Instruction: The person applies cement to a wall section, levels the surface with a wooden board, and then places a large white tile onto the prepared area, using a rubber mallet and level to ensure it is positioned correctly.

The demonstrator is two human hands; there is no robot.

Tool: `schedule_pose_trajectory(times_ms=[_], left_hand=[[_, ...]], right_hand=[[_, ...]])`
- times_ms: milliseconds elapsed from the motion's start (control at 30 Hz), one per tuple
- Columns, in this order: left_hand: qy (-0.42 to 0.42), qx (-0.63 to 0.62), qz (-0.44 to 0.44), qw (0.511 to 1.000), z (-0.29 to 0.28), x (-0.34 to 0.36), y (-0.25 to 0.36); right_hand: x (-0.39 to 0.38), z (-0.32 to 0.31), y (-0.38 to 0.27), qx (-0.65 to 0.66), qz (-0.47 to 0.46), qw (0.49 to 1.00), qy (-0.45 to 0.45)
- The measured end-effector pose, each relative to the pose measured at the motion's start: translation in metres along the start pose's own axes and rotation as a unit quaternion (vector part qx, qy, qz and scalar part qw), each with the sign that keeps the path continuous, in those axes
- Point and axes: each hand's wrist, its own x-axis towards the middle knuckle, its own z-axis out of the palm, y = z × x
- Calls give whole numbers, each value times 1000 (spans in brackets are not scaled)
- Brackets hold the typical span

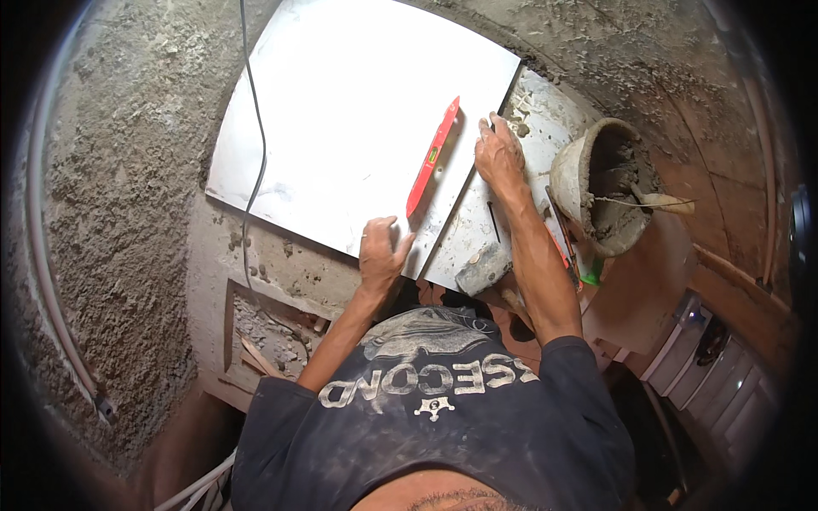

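Note:
A large white tile (315, 128) lies on a mortar-marked ledge, with a red spirit level (433, 157) resting slantwise on it. My left hand (383, 254) is at the tile's near edge, just below the level's lower end. Its fingers are partly bent, with the thumb apart from them. Along the tile's right edge is my right hand (500, 155), its fingers curled together; a small dark spot shows between the fingertips, too small to name. Beside my right forearm lies a mallet (484, 268) with a grey head, its handle partly hidden by the arm.
A bucket (569, 175) of wet mortar stands at the right, a wooden tool handle (666, 203) sticking out. Red-handled tools (562, 234) lie beside it on another white surface (460, 238). A dark cable (258, 128) hangs across the tile's left side. Rough plastered wall (128, 213) rises at left.

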Motion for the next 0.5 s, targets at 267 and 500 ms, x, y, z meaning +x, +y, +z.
schedule_pose_trajectory(times_ms=[267,500], left_hand=[[-5,102,-16,995,12,12,9],[21,108,-10,994,17,16,6]], right_hand=[[-3,4,-2,-13,6,1000,0],[-3,8,-1,-16,7,1000,-6]])
